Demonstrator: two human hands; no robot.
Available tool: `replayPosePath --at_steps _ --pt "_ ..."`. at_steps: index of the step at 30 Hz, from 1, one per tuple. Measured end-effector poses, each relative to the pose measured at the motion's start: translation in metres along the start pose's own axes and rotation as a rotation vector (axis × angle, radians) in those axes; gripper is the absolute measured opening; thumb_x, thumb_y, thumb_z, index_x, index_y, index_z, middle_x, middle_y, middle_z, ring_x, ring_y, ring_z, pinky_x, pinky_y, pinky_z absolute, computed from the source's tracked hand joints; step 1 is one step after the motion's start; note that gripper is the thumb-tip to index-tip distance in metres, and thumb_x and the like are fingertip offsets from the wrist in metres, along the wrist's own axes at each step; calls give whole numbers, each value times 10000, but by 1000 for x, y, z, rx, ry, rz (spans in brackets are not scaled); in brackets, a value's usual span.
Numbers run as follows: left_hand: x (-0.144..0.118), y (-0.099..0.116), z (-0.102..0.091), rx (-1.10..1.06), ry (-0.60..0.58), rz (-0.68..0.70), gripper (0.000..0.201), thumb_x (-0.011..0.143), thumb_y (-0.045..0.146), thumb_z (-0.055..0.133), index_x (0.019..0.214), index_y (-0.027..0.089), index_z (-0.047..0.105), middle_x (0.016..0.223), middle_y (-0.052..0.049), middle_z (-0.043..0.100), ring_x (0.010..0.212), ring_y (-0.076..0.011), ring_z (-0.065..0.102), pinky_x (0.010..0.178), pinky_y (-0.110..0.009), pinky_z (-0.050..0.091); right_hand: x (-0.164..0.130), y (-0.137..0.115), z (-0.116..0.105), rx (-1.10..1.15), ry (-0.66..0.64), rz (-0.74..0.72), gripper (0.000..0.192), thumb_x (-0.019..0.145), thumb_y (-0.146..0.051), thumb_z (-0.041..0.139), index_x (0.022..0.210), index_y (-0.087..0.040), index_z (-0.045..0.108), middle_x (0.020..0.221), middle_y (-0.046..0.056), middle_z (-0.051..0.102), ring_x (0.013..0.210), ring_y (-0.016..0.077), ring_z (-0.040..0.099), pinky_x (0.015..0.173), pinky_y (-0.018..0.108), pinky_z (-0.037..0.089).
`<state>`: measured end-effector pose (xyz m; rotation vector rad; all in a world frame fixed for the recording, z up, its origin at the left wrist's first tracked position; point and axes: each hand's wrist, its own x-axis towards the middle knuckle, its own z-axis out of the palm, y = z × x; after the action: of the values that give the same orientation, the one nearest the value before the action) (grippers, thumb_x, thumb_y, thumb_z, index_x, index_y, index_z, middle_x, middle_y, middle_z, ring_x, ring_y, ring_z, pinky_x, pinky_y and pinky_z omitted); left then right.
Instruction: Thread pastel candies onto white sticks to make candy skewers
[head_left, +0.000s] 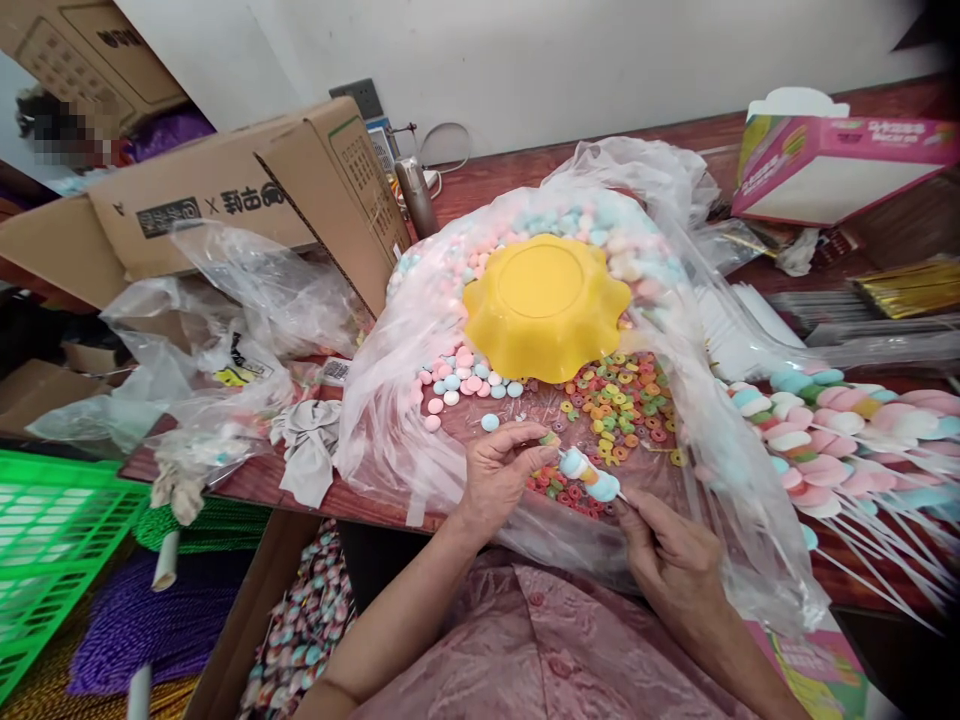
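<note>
A ring sweet (550, 439) is pinched in the left hand (499, 475) at the tip of a skewer (592, 477), already loaded w/ 2 pastel pieces & clamped by the right hand (671, 560) over the bag (390, 400). Judged best: stick kept steady, hole lined up w/ the point. Nearby: yellow bowl (546, 305), loose rings (619, 405), finished skewers (840, 440) at right, box (225, 200) at left

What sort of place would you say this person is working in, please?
Probably a small workshop for assembling sweets by hand: loose candy discs on plastic sheeting, finished candy skewers piled alongside, and cardboard cartons behind. The left hand and right hand hold a candy skewer.
</note>
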<state>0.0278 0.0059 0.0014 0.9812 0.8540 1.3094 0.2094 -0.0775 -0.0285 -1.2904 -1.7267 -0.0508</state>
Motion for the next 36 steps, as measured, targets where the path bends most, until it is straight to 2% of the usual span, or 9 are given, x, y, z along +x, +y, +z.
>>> replayPosePath --at_steps 3,7,12,16,19,21,26,31,36 --pt "-2 0 -5 122 -43 177 152 686 186 856 825 206 799 840 -23 756 788 -131 690 728 -241 583 -1 -2 2 23 5 39 141 907 -132 609 1014 -170 692 810 43 766 583 148 706 553 210 564" --pt "-5 0 -9 333 -80 377 127 778 155 788 900 189 782 840 -41 758 772 -129 690 716 -242 586 -2 -7 4 79 3 137 135 899 -149 618 997 -174 708 775 24 757 554 136 686 505 196 531" --pt "-13 -1 -7 596 -115 650 220 855 92 687 1052 176 737 942 -76 764 848 -145 720 770 -256 613 -6 -11 8 137 -41 233 124 908 -161 589 941 -168 708 703 12 730 472 109 620 441 185 472" --pt "-19 -9 -4 714 -187 778 323 894 62 610 1198 154 665 1060 -125 748 991 -185 719 882 -318 614 -9 -10 8 163 -61 291 124 910 -206 594 938 -167 708 668 1 710 440 98 589 418 178 445" --pt "-21 -16 -2 752 -222 850 338 905 113 619 1241 154 631 1100 -145 733 1010 -205 717 876 -333 618 -8 -10 8 179 -67 329 122 908 -222 599 936 -173 707 651 -11 695 429 91 570 425 175 443" --pt "-20 -17 -1 740 -222 838 329 904 153 640 1233 145 629 1099 -150 729 1006 -209 717 863 -324 619 -7 -9 9 192 -75 335 121 911 -222 590 920 -179 703 618 -23 670 414 86 546 422 174 434" --pt "-18 -12 2 681 -194 684 257 909 196 649 1163 159 654 990 -100 746 918 -181 716 843 -309 617 -11 -2 12 231 -95 296 112 900 -204 594 944 -183 695 595 -40 641 423 85 550 433 172 434" --pt "-21 -18 6 680 -267 671 189 929 203 617 1101 160 684 955 -99 760 867 -172 725 808 -301 622 -15 1 12 240 -117 348 119 907 -211 596 941 -192 708 564 -57 577 441 80 537 438 166 416" --pt "-28 -31 8 676 -330 532 256 955 241 577 1175 145 663 998 -124 755 894 -179 727 806 -299 618 -14 -2 10 241 -87 407 122 912 -222 599 950 -195 711 563 -61 555 443 78 498 445 169 413"
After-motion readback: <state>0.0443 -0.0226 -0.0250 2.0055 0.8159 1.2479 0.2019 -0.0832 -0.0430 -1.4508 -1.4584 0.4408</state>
